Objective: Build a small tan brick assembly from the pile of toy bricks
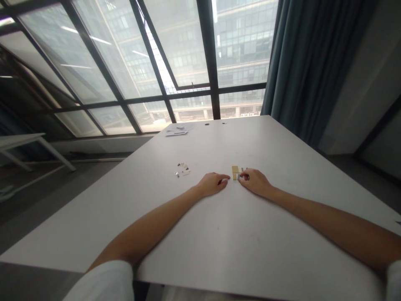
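Observation:
Two small tan studded pieces, resembling toy building bricks, lie one behind the other on the white table; the nearer tan piece (234, 177) sits between my hands and the farther tan piece (234, 169) just beyond. My left hand (212, 184) rests on the tabletop with its index finger stretched toward the nearer piece and its thumb a little apart, nothing visible between them. At the right side of that piece, my right hand (257, 182) pinches a small grey piece (239, 177). Several little grey and pale pieces beside it are partly covered by this hand.
A loose cluster of small pieces (185, 171) in cream, black and clear lies left of my hands. White papers (177, 132) rest at the far left of the white table (200, 234). Windows stand beyond, with a blue curtain (300, 71) on the right.

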The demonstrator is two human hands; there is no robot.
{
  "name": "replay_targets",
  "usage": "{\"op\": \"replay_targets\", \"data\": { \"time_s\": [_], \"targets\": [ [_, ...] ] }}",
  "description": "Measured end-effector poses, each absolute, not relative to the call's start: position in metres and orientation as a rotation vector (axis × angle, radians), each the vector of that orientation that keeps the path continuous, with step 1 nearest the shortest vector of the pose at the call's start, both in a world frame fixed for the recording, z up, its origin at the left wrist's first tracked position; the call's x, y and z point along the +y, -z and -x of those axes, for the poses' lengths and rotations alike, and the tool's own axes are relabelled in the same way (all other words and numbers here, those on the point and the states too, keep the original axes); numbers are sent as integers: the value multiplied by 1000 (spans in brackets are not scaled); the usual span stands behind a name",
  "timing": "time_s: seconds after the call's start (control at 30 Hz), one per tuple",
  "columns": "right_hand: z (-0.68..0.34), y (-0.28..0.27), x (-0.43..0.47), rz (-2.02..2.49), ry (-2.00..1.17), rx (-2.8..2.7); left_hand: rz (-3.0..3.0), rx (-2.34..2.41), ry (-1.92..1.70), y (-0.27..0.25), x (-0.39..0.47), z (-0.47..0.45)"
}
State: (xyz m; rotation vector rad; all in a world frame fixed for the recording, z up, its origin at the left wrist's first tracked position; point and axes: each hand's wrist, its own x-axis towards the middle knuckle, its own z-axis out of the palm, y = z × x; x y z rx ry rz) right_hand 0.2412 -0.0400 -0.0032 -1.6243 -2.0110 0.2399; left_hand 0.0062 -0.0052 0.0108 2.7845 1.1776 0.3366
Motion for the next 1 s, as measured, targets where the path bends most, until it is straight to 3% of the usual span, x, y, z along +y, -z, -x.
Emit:
{"op": "replay_targets", "data": {
  "time_s": [1.0],
  "targets": [
    [-244, 4, -35, 1530, -277, -2088, -2878, 1067, -233, -16, -7, -5]
  ]
}}
